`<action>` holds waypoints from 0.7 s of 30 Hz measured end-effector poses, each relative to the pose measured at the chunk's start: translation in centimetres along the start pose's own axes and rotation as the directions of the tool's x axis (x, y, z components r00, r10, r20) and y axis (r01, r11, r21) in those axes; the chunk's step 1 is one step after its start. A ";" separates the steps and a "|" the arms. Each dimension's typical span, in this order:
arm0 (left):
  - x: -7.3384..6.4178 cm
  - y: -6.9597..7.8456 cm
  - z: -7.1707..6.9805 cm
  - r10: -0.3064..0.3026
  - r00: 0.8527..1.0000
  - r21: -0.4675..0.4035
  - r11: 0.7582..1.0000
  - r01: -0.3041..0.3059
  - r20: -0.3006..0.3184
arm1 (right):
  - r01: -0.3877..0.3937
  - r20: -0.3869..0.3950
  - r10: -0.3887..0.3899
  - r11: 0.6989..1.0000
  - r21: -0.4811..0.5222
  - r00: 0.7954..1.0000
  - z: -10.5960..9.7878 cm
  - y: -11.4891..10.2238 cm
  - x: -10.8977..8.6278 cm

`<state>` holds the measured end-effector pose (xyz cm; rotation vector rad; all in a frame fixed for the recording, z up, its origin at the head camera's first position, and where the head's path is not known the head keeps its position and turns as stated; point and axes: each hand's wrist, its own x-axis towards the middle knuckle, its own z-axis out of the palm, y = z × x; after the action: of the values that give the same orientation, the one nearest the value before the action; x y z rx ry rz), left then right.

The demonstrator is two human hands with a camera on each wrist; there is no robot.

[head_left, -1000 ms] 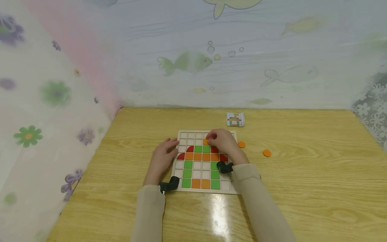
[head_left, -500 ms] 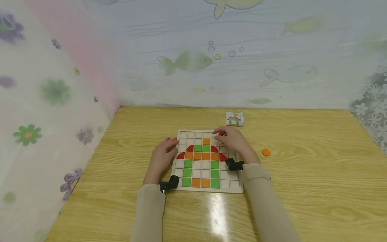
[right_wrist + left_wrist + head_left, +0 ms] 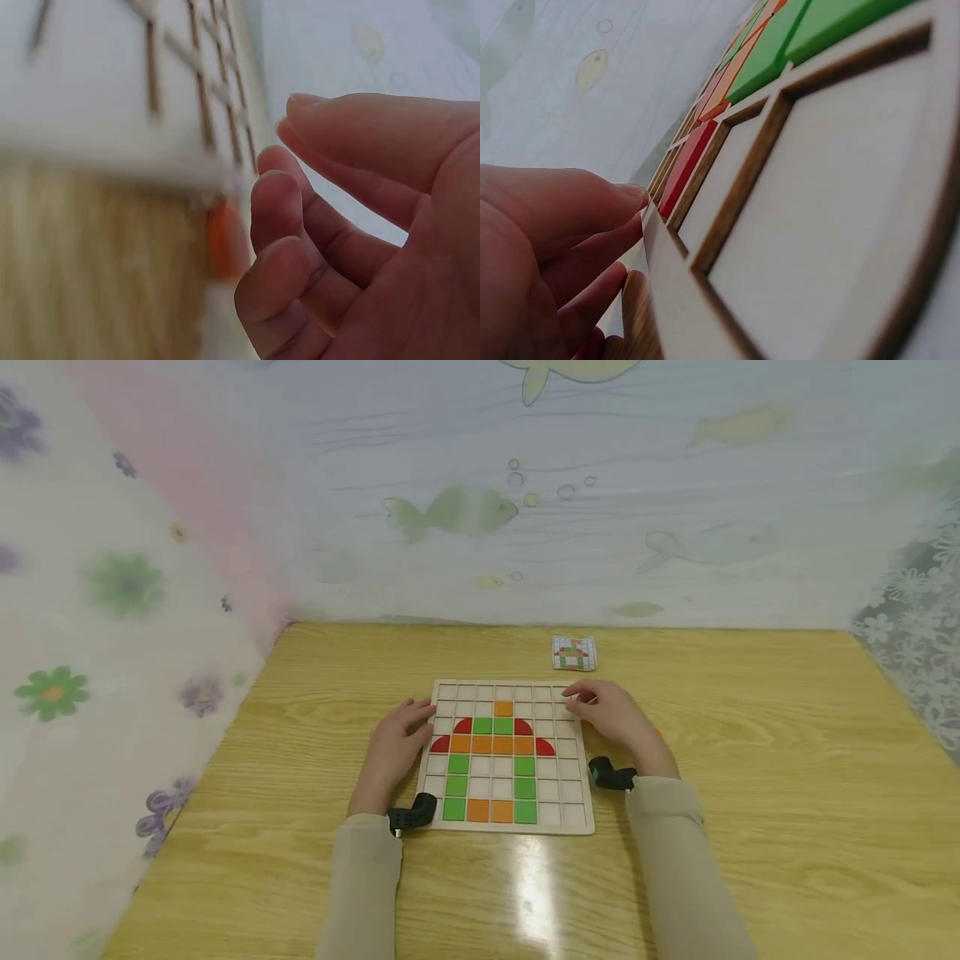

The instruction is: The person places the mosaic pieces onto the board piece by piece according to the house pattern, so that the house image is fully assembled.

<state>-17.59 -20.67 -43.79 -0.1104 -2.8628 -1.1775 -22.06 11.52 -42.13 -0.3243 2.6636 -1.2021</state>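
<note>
A wooden grid board point(image 3: 573, 814) lies flat on the table, with green, orange and red tiles set in its cells. One orange square tile point(image 3: 503, 708) sits above the two green ones at the top of the pattern. My left hand point(image 3: 395, 747) rests at the board's left edge, fingers relaxed, the thumb touching the rim near a red quarter-round tile point(image 3: 686, 169). Over the upper right edge hovers my right hand point(image 3: 618, 722), its fingers loosely bent with nothing between them. An orange round piece point(image 3: 226, 240), blurred, lies beside the board below that hand; the head view hides it.
A small pattern card point(image 3: 574, 653) lies behind the board and shows a similar coloured figure. A sliver of another orange piece point(image 3: 657, 732) peeks out behind my right wrist. The printed wall covering point(image 3: 450, 577) rises at the table's back edge.
My right hand has let go of the orange square tile, left in its cell, and moved right to the board's edge, over the nearer orange round piece. The left hand stays put.
</note>
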 end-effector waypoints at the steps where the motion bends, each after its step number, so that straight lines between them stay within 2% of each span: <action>1: 0.0 -0.1 -0.1 0.004 1.000 0.003 1.000 -0.004 -0.002 | -0.008 -0.003 0.008 1.000 -0.001 1.000 -0.1 0.3 -0.2; 8: 0.0 -0.3 -0.2 0.027 1.000 0.010 1.000 -0.027 0.001 | -0.051 -0.024 0.050 0.998 -0.039 0.998 -0.8 1.5 -0.9; 15: 0.0 -0.2 -0.1 0.014 1.000 0.017 1.000 -0.014 0.002 | -0.036 -0.010 0.035 0.993 -0.108 0.999 -1.0 1.7 -1.0; 21: 0.1 0.1 0.0 0.019 1.000 0.004 1.000 -0.019 0.002 | -0.025 -0.007 0.024 0.994 -0.106 1.000 -1.0 1.9 -1.0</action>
<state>-17.65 -20.61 -43.75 -0.1384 -2.8591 -1.1692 -21.56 13.74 -42.80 -0.3038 2.7337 -1.0588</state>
